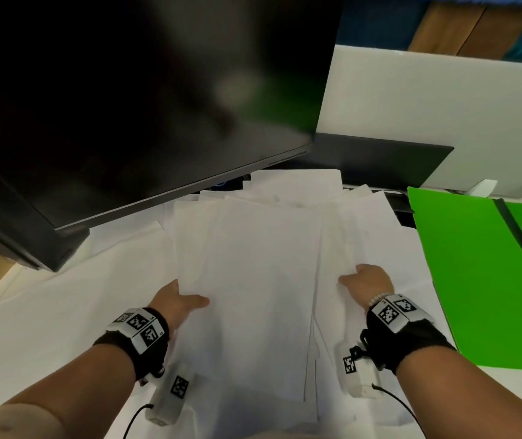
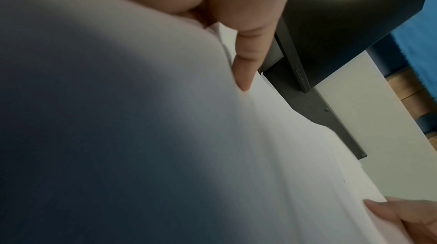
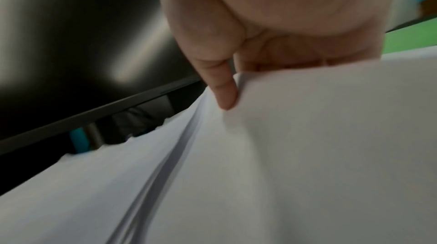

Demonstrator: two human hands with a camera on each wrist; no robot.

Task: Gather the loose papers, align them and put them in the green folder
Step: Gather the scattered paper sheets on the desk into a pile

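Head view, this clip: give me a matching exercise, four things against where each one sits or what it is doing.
Things:
1. green folder
2. dark monitor
3. left hand
4. right hand

Places or states:
A. grips the right edge of the stack of papers
B. lies flat on the table at the right of the papers
C. grips the left edge of the stack of papers
D. stands behind the papers at the left

Pairs: 1-B, 2-D, 3-C, 4-A
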